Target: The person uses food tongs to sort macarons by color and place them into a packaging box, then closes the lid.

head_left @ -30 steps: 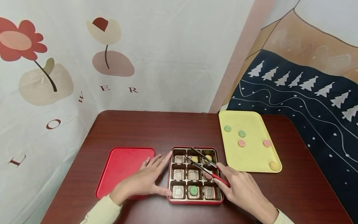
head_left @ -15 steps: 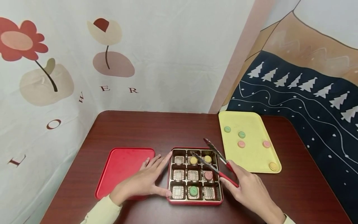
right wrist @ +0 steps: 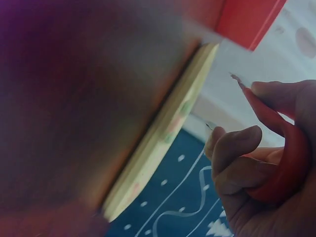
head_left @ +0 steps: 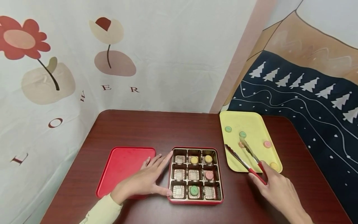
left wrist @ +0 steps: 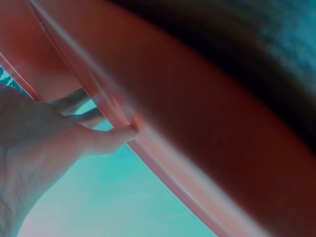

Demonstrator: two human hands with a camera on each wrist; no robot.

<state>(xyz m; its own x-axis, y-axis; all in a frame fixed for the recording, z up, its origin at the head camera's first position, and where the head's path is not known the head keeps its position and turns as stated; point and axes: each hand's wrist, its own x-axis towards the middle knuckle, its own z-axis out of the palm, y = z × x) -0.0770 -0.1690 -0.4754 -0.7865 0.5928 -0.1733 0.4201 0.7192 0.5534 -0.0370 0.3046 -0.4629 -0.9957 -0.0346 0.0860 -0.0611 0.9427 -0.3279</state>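
My right hand (head_left: 279, 186) grips red-handled tongs (head_left: 253, 155), their arms spread with nothing between the tips. One tip overlaps a pink macaron-like disc (head_left: 241, 144) on the yellow tray (head_left: 232, 161); the other is over the tray's left edge. In the right wrist view, fingers curl around the red handle (right wrist: 291, 163). Fingers straight and spread, my left hand (head_left: 148, 177) touches the left side of a red box (head_left: 195, 203) with a sectioned insert. Inside it lie two yellow discs (head_left: 208, 159) in the back row, a pink one (head_left: 209, 175) and a green one (head_left: 194, 190).
Green discs (head_left: 228, 129), another pink disc (head_left: 267, 144) and a yellow disc (head_left: 274, 166), partly behind the right hand, lie on the tray. A red lid (head_left: 123, 168) lies left of the box, partly under the left hand. A printed curtain (head_left: 173, 62) hangs behind the table (head_left: 162, 124).
My right hand has carried the tongs from above the box rightward to the yellow tray, and their arms have spread apart. My left hand has stayed at the box's left side.
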